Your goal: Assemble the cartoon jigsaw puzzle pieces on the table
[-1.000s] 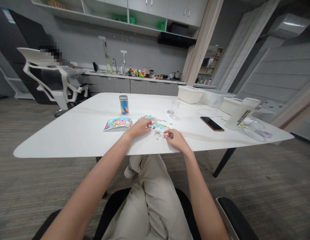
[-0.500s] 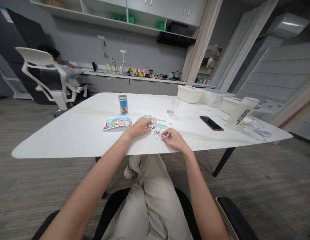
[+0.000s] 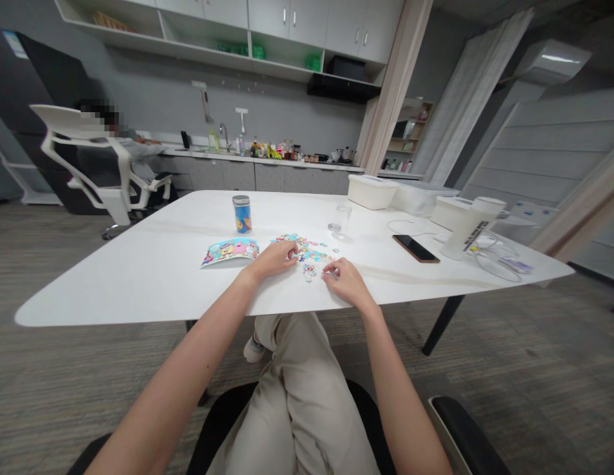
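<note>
White table (image 3: 138,290), busy now! | puzzle pieces (image 3: 314,255) spread near the front | picture sheet (image 3: 231,250) curling leftward | blue-patterned jar (image 3: 242,218) upright behind | phone (image 3: 416,248) lying flat, right!

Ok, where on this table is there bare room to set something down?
The widest bare patch of table lies left of the picture sheet. Another sits between the blue can and clear container. It's crowded around the left hand and right hand, with puzzle pieces, and at the right end, with phone, white bottle and storage boxes.

Both arms (image 3: 183,382) forward, hands (image 3: 274,259) (image 3: 345,282) loosely curled
</note>
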`<state>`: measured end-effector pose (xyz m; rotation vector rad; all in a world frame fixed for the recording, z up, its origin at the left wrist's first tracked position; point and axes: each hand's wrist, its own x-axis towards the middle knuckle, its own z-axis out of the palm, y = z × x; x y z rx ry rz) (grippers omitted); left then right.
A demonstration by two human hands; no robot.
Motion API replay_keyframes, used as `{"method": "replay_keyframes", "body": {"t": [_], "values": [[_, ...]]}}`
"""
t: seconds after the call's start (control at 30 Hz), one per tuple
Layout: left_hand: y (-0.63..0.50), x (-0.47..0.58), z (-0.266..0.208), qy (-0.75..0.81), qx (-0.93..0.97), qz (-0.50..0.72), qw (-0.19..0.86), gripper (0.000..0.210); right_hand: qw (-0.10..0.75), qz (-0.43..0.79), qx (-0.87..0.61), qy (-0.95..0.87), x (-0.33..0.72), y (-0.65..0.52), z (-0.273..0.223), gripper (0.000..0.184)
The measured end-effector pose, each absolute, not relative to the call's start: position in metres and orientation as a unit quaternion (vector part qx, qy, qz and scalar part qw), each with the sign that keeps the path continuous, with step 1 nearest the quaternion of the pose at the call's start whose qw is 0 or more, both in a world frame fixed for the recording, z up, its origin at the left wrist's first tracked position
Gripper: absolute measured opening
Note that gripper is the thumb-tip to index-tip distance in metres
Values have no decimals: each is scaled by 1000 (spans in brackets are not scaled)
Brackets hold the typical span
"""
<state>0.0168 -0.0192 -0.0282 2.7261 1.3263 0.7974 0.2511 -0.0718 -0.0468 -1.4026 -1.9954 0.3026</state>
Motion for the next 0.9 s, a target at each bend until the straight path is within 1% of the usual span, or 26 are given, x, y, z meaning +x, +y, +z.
{"method": "replay_keyframes", "body": {"t": [0.13,0.3,0.4,0.63,0.77,0.83,0.9], "values": [[-21,18,-27,395,884,251,9,12,341,81,-584,-732,252,-69,-51,16],[-27,21,-24,355,903,240,7,30,362,55,-596,-714,254,-66,-55,19],[-30,23,-21,336,915,224,20,35,359,55,-600,-713,253,-65,-56,19],[-34,25,-21,346,912,218,28,27,374,57,-614,-693,251,-65,-58,21],[-33,26,-23,348,911,220,19,27,355,40,-592,-722,250,-67,-56,18],[-32,26,-22,365,905,221,2,25,343,32,-571,-745,249,-69,-55,19],[-31,23,-20,423,877,224,-36,21,333,28,-566,-753,248,-71,-54,20]]}}
